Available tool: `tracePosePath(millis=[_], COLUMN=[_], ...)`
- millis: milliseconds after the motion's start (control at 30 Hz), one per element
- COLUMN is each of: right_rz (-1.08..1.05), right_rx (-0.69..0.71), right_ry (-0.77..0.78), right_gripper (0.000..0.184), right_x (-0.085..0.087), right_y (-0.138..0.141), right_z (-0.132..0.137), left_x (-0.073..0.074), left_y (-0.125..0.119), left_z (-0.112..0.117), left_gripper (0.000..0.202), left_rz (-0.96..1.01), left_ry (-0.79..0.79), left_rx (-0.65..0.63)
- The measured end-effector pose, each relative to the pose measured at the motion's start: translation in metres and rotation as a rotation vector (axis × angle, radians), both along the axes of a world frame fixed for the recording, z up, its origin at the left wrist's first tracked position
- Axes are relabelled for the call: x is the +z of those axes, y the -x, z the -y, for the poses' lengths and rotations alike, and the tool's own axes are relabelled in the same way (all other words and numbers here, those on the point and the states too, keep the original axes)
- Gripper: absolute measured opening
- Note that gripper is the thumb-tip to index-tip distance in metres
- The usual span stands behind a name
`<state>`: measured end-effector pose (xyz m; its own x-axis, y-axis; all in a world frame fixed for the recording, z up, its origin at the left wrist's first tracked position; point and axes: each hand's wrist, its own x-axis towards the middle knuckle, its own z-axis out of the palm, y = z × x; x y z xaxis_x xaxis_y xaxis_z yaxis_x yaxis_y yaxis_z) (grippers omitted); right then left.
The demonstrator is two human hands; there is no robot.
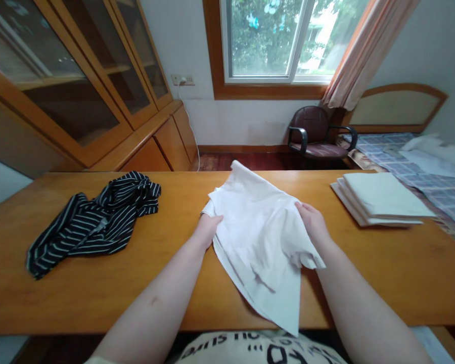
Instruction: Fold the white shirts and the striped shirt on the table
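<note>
A white cloth garment [261, 222] hangs loosely between my two hands over the middle of the wooden table. Whether it is a shirt I cannot tell for sure. Its left edge is gripped by my left hand [209, 230], thumb on top and fingers hidden beneath the fabric. On the other side, my right hand [311, 220] pinches the cloth near its upper right edge. One corner points away from me, and a lower corner droops toward the table's front edge. Left of my hands lies a crumpled black garment with white stripes [98, 222].
A stack of folded white boards or cloths [382, 197] sits on the table [167, 283] at the right. Beyond the table stand a dark red armchair [314, 131] and a bed [394, 146]. A glass-door cabinet [98, 76] lines the left wall.
</note>
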<state>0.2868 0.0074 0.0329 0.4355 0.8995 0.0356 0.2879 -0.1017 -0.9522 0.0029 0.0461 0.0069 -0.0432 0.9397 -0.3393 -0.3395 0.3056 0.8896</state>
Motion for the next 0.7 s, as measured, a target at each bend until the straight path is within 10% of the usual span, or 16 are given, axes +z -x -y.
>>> tracePosePath(millis=[100,267,367,467,600,700], right_rz=[0.391,0.591,0.757,0.775,0.621,0.301], right_rx=[-0.122,0.82,0.995,1.015,0.859,0.462], right_ry=[-0.107,-0.094,-0.085,-0.12,-0.102,-0.189], right_gripper=[0.047,0.066,0.057,0.009,0.017,0.016], right_x=[0.007,0.02,0.015,0.004,-0.004,0.002], right_y=[-0.016,0.028,0.066,0.085,0.081,0.055], right_z=[0.002,0.033,0.047,0.049,0.04,0.032], left_x=[-0.005,-0.002,-0.003,-0.01,-0.018,-0.011], left_y=[0.001,0.002,0.004,0.007,0.01,0.018], left_z=[-0.007,-0.006,-0.001,-0.001,-0.006,-0.009], left_gripper=[0.033,0.038,0.042,0.038,0.036,0.032], left_rz=[0.007,0.102,-0.042,-0.264,-0.45,-0.436], left_ry=[0.002,-0.026,-0.139,-0.184,-0.186,-0.197], left_rx=[0.136,0.048,-0.061,-0.047,0.062,0.167])
